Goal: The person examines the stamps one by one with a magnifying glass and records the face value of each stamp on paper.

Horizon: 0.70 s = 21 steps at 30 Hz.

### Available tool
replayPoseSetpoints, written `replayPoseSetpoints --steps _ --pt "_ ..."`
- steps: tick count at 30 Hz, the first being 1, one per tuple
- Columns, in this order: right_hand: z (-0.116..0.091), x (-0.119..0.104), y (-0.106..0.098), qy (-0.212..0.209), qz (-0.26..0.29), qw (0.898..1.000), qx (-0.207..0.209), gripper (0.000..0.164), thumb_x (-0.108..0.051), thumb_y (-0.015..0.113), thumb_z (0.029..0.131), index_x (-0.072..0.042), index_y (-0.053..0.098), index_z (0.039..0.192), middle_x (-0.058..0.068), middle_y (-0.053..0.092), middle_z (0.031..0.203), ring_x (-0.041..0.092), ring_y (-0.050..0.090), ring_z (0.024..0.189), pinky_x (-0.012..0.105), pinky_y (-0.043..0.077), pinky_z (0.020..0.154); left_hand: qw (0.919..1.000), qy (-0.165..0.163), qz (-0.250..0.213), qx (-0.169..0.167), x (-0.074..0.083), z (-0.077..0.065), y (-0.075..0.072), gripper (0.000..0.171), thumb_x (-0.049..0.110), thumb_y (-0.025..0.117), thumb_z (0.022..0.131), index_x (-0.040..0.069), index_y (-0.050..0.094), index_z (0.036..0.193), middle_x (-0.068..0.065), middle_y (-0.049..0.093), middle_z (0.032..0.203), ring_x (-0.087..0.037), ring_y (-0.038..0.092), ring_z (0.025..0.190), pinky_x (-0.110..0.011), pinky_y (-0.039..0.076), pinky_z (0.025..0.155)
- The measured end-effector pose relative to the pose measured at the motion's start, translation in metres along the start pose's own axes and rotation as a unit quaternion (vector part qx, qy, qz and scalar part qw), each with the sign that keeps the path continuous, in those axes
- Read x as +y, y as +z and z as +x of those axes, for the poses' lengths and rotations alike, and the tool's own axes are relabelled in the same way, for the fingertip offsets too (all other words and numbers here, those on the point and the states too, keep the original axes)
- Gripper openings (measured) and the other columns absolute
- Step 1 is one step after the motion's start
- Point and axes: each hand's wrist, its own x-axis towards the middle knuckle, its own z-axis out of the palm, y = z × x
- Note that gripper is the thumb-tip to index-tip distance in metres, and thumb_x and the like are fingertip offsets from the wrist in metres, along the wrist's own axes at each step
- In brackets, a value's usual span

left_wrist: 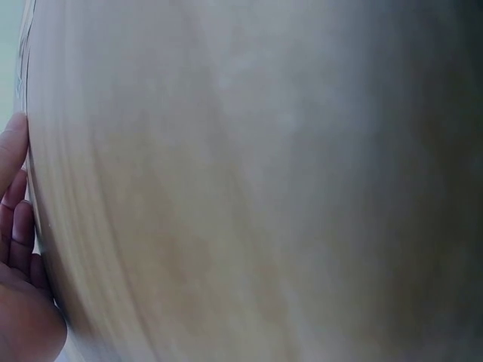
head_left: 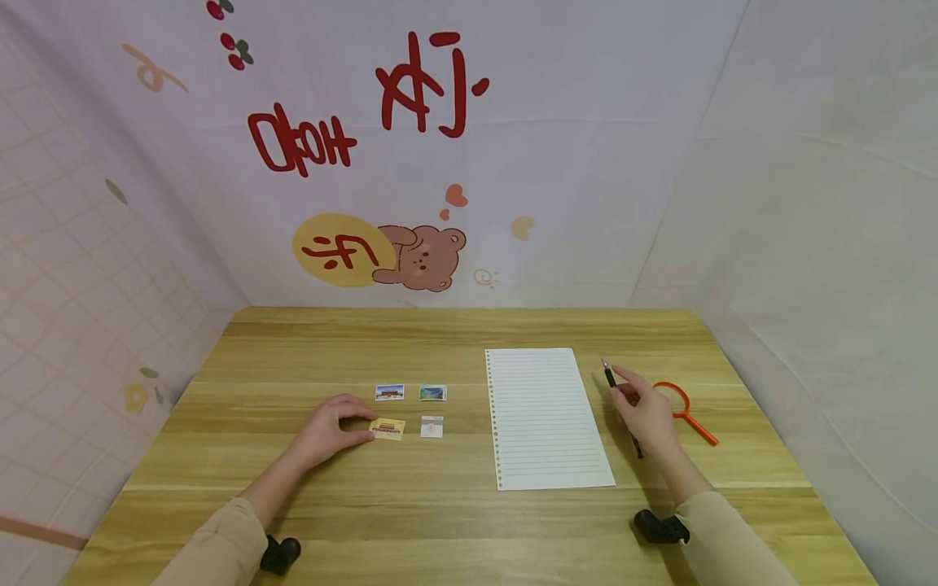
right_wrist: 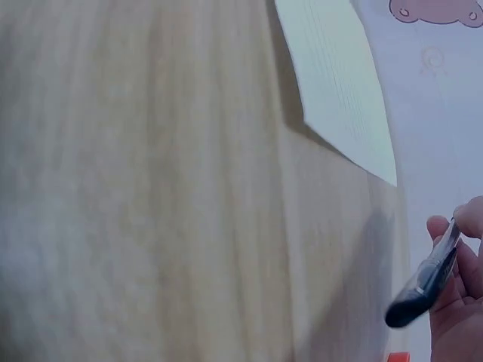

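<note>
At the head view's left, my left hand has its thumb and index fingertip at the two left corners of a yellow stamp with a building on it. Beside and behind that stamp lie a blue stamp with a building, a green-blue stamp and a pale grey stamp. My right hand holds a black pen between thumb and fingers, its tip toward the back wall. A lined sheet of paper lies left of this hand. In the left wrist view, only part of my left hand shows.
A red-orange magnifying glass lies right of my right hand, which partly covers its ring. The wooden table is bordered by white printed cloth at the back and both sides.
</note>
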Motion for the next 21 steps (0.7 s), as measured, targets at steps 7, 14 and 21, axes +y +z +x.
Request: replayPoseSetpoints --steps 7,14,21 --pt "-0.001 -0.005 0.002 -0.039 0.021 0.999 0.02 0.038 -0.002 0.07 0.091 -0.011 0.067 0.128 0.009 0.07 0.087 0.011 0.058 0.07 0.021 0.047 0.054 1.0 0.001 0.0 0.0 0.0 0.001 -0.001 0.026 0.016 0.086 0.078 0.015 0.078 0.102 0.004 0.066 0.106 -0.024 0.06 0.103 -0.048 0.048 0.092" --pt "-0.001 -0.009 0.001 -0.016 0.047 0.999 -0.006 0.03 -0.002 0.069 0.092 -0.006 0.069 0.121 0.01 0.066 0.088 0.01 0.056 0.071 0.021 0.048 0.057 1.0 0.0 -0.005 -0.002 -0.001 0.0 -0.001 0.026 0.017 0.086 0.078 0.016 0.078 0.102 0.004 0.066 0.106 -0.024 0.06 0.103 -0.048 0.048 0.092" --pt "-0.001 -0.015 -0.004 0.061 0.241 0.966 -0.07 0.036 -0.011 0.054 0.103 0.005 0.056 0.135 0.022 0.07 0.106 0.009 0.067 0.08 0.02 0.053 0.066 1.0 0.005 0.004 0.001 -0.002 0.0 -0.001 0.026 0.019 0.086 0.078 0.017 0.078 0.102 0.005 0.067 0.106 -0.023 0.061 0.103 -0.048 0.048 0.092"
